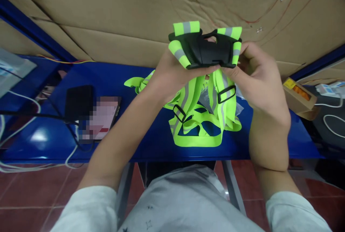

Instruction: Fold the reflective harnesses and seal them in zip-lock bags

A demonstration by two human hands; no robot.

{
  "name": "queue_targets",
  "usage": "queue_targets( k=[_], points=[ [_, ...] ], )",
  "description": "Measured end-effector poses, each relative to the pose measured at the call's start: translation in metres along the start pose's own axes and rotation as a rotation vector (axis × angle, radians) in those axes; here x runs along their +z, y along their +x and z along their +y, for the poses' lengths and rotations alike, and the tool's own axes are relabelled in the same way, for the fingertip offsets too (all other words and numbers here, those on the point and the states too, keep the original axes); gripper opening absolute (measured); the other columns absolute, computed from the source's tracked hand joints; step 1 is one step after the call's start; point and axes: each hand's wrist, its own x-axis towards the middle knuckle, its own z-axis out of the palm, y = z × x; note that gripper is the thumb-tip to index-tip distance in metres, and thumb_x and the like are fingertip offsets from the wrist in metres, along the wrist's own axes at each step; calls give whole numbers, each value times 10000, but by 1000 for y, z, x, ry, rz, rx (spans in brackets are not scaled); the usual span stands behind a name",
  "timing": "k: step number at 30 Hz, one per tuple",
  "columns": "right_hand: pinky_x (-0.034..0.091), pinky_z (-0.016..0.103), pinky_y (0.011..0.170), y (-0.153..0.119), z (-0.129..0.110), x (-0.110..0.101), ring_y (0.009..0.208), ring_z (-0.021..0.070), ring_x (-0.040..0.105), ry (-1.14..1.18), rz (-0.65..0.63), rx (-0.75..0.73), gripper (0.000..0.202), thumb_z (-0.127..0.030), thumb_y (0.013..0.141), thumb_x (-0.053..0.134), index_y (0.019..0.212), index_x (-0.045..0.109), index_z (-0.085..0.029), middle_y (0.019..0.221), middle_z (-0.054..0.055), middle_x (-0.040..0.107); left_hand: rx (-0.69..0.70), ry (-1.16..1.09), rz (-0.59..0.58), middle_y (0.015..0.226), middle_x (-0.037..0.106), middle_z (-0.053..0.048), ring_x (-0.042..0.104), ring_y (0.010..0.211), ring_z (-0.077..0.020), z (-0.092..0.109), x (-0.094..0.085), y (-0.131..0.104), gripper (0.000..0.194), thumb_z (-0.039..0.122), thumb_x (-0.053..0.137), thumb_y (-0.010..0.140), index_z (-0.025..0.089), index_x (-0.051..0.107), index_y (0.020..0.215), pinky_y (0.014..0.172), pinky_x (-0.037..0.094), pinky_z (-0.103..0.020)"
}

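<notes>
Both hands hold up a black plastic buckle (210, 50) whose two ends carry neon-yellow straps with a grey reflective stripe. My left hand (172, 70) grips the buckle from the left, its thumb along the lower edge. At the other end, my right hand (257, 70) pinches the buckle near its lower right corner; some fingers are hidden behind it. The two buckle halves look joined. Below hangs the rest of the neon-yellow reflective harness (198, 140), looped and bunched on the blue table, with two black strap sliders (226, 94) showing.
A blue table (151, 149) stands against a cardboard-covered wall (107, 20). On its left lie a black box-like item (78, 102), a phone (106, 117) with a blurred screen, and cables. A cardboard box (299, 97) with orange contents sits right. Clear plastic (206, 99) lies under the straps.
</notes>
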Motion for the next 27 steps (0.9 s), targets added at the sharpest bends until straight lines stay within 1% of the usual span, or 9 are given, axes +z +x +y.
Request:
queue_targets(
  k=[3,8,12,13,16,18,21,23,27],
  points=[
    [604,339,823,0,-1,3,896,169,685,160,-37,22,341,-546,869,812,931,659,-248,911,-16,690,-10,43,-20,1169,752,-25,698,1227,-302,8,-5,1,414,275,934,690,213,746,1054,1020,616,-441],
    [647,401,892,-1,-5,8,986,203,738,265,-111,66,344,-521,854,828,1052,702,-270,995,-26,747,-10,140,-106,965,760,-45,736,1018,-270,14,-14,2,307,419,869,831,197,752,1007,1023,580,-482],
    [657,433,914,0,-8,10,989,236,755,354,-108,96,388,-465,757,918,1036,737,-264,990,-7,772,-28,221,-141,928,756,-28,723,1137,-292,15,-18,0,347,410,901,780,206,763,1024,1088,548,-446],
    [658,426,909,0,-8,10,981,239,758,387,-97,107,392,-440,730,938,1023,744,-267,978,-4,776,-30,226,-197,955,760,-33,710,1176,-298,16,-20,0,370,393,911,770,208,764,1055,1097,541,-439],
    [666,387,808,0,-10,6,883,229,762,525,-88,155,344,-386,732,938,992,742,-274,879,-5,769,-38,241,-517,1104,767,-81,695,1186,-304,22,-25,0,418,368,911,781,184,758,1124,1085,544,-432],
    [637,324,655,0,-11,2,718,183,730,623,-135,204,289,-339,791,896,1013,734,-249,817,-7,755,-46,171,-614,1191,754,-102,691,1203,-318,23,-27,-1,520,377,925,767,177,738,1209,1096,537,-441],
    [502,232,461,1,-12,0,502,98,594,754,-221,200,289,-261,815,871,1051,722,-188,761,-14,732,-77,-100,-480,1198,752,-102,699,1221,-345,19,-26,-3,764,450,940,741,210,650,1405,1102,535,-487],
    [465,223,444,1,-12,1,468,79,525,821,-218,148,260,-267,825,863,1006,705,-170,694,-27,687,-112,-215,-438,1165,756,-89,727,1156,-335,14,-25,-4,816,473,938,743,240,617,1457,1030,575,-496],
    [485,231,511,2,-12,1,512,66,423,861,-177,125,204,-295,875,831,863,660,-185,641,-53,571,-120,-206,-512,1057,772,-49,766,930,-253,8,-26,-4,564,520,915,766,255,751,1236,866,622,-403]
  ],
)
